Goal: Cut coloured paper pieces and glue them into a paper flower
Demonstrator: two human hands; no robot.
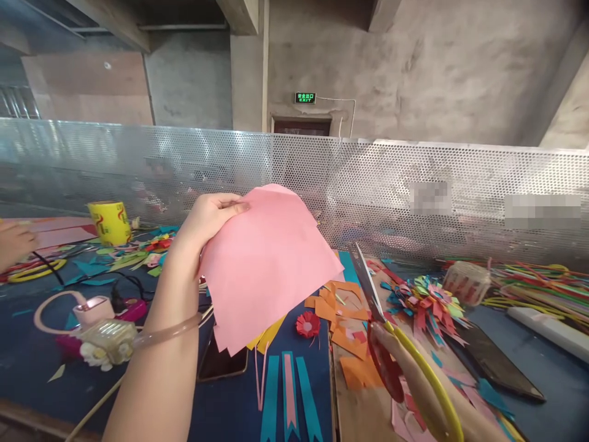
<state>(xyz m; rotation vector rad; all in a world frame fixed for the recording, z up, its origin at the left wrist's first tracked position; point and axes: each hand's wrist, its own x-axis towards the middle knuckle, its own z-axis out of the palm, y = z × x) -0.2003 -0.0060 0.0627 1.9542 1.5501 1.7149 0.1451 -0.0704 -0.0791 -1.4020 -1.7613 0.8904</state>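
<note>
Fingers of my L hand are closed, thumb on the near face, pinching the upper L edge of some pink paper; it's up off the blue tabletop, btwn me & the perforated metal screen; its edges look stepped, poss. more than one layer, can't tell how many; clear band round my L wrist; R hand is wrapped round the handles of the scissors, one yellow, one red; blades point up & away, close together, just R of the paper; can't tell exactly how my R fingers sit in the loops; below the pink, yellow paper peeks out; dark phone partly hidden to its L; V-bent pink strip, then three teal strips side by side, mid one w/ pink on it; small red flower just beyond them; orange scraps near the scissors; further R, multicol. paper flower, clear jar, dark slab, white bar; far L, yellow roll & a co-worker's hand at the edge of view; green EXIT sign on the back wall.
</note>
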